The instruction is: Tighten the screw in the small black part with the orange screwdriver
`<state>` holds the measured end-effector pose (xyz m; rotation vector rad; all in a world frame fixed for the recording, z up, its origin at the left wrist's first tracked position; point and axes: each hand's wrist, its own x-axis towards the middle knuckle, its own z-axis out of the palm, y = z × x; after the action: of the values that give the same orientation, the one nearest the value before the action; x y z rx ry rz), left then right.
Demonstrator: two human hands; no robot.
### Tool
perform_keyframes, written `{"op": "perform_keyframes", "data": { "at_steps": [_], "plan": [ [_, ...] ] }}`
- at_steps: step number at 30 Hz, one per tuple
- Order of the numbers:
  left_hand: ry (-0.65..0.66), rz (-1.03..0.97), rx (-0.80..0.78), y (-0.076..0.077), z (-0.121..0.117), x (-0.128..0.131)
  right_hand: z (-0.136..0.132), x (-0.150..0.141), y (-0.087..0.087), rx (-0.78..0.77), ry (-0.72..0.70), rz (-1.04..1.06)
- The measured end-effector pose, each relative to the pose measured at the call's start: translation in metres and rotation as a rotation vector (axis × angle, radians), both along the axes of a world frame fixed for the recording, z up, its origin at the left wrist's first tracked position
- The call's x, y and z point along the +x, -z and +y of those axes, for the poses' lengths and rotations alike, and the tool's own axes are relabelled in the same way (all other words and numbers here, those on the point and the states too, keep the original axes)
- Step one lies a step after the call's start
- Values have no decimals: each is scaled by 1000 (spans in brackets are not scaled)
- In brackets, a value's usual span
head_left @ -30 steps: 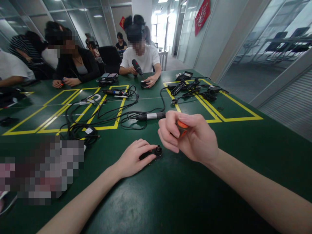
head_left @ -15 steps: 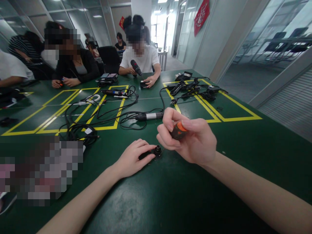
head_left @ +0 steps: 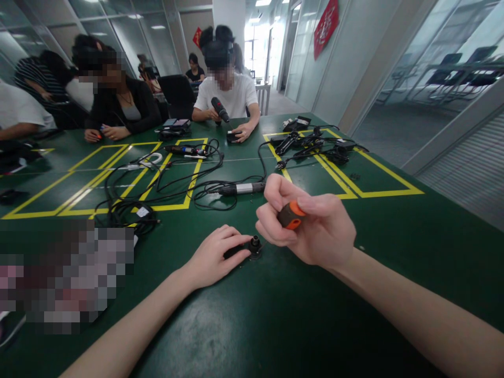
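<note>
On the green table [head_left: 189, 325], my left hand [head_left: 222, 254] pinches a small black round part [head_left: 255, 245] between thumb and forefinger. A short hollow neck stands up from the part's wider base. My right hand [head_left: 311, 220] is closed around a screwdriver [head_left: 292, 214] with a black and orange handle. Its handle end faces me, and a thin bit of shaft shows below my fingers, pointing down left at the black part. Whether the tip touches the part, I cannot tell.
Beyond my hands lies a silver and black cylindrical tool [head_left: 242, 188] with tangled black cables [head_left: 134, 212]. More cables and adapters [head_left: 315, 142] sit at the back right. Across the table a person [head_left: 226, 97] holds a power screwdriver [head_left: 220, 108]; another person [head_left: 126, 105] sits left of them.
My right hand has rolled over and shifted slightly, so more of the screwdriver's handle shows. My left hand and the black part have stayed in place.
</note>
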<state>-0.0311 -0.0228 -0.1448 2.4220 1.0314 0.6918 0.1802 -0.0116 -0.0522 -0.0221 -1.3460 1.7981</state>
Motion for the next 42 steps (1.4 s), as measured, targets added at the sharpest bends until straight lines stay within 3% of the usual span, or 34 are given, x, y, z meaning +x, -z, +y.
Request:
{"op": "perform_keyframes", "data": {
  "at_steps": [7,17,23,32,42],
  "plan": [
    [3,-7,-13,1,0,-1,0,-4,-1,101,72,-58],
    [-6,-4,-6,1,0,-1,-4,-3,1,31,39,-27],
    [-6,-13,-13,1,0,-1,0,-4,-2,131,83,-51],
    [1,-1,-3,3,1,-1,-7,-2,0,65,24,-38],
    [-3,8,-14,-2,-1,0,1,-4,-2,115,116,-29]
  ]
}}
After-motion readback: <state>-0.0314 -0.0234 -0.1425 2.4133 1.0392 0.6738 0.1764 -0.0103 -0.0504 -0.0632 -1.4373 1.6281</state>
